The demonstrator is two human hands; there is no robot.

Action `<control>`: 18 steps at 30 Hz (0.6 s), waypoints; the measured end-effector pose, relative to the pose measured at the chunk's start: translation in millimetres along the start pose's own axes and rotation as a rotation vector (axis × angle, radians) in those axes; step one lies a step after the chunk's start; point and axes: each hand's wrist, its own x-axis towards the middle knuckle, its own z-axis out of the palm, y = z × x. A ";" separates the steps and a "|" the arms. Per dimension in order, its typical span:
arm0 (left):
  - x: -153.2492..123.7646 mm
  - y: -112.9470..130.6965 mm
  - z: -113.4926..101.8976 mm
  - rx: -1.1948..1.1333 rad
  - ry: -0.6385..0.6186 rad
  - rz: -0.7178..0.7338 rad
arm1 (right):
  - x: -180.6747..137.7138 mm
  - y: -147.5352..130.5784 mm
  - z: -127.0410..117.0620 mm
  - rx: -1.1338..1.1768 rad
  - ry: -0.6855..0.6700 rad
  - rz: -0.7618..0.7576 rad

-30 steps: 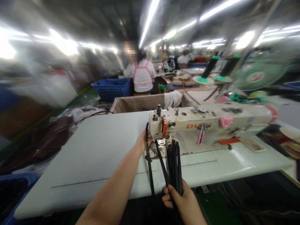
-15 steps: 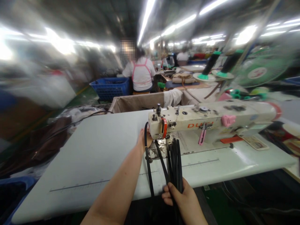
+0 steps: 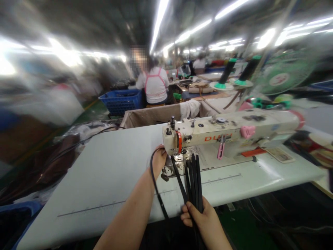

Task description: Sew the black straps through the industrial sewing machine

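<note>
A cream sewing machine (image 3: 229, 130) stands on a white table (image 3: 104, 173). Several black straps (image 3: 194, 180) run from its needle area down to the table's near edge. My right hand (image 3: 201, 218) is closed around the bundle of straps at that edge. My left hand (image 3: 159, 158) reaches to the left end of the machine head, beside the needle. A single black strap (image 3: 154, 180) loops out around the left wrist and drops toward the bundle. The left fingers are hidden behind the machine head.
Thread cones (image 3: 226, 74) and a green fan (image 3: 283, 74) stand behind the machine. A cloth-lined bin (image 3: 151, 116) sits behind the table, a blue crate (image 3: 121, 100) farther back. A person in a white top (image 3: 154, 86) sits facing away. Dark fabric (image 3: 47, 159) lies at left.
The loose strap by my left hand has bowed out to the left into a wider loop. My left hand shifted slightly down and left. The right hand keeps its grip.
</note>
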 end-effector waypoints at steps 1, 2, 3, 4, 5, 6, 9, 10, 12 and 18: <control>-8.1 1.7 -1.8 0.003 0.002 0.008 | 0.5 0.7 -0.9 0.001 -0.002 0.003; -17.1 3.6 -3.5 0.006 -0.010 0.027 | 0.9 1.3 -1.9 0.004 -0.005 0.007; -26.6 5.8 -5.1 0.013 -0.022 0.048 | 1.2 1.7 -3.2 0.008 -0.008 0.012; -36.0 8.5 -6.7 0.021 -0.041 0.074 | 1.2 2.0 -4.7 0.011 -0.010 0.020; -44.9 11.4 -8.3 0.040 -0.064 0.117 | 1.0 2.1 -6.2 0.013 -0.013 0.029; -53.0 14.7 -10.0 0.054 -0.084 0.152 | 0.6 2.0 -7.9 0.013 -0.013 0.039; -70.3 24.7 -14.4 0.082 -0.114 0.201 | -2.7 1.2 -13.1 0.011 -0.002 0.059; -73.9 27.5 -15.4 0.092 -0.114 0.200 | -4.3 0.6 -14.9 0.013 0.000 0.057; -78.8 31.7 -16.5 0.127 -0.119 0.204 | -7.7 -1.4 -18.6 0.016 0.004 0.050; -84.8 32.9 -13.5 0.266 -0.126 0.297 | -12.5 -6.5 -28.2 -0.011 0.021 0.033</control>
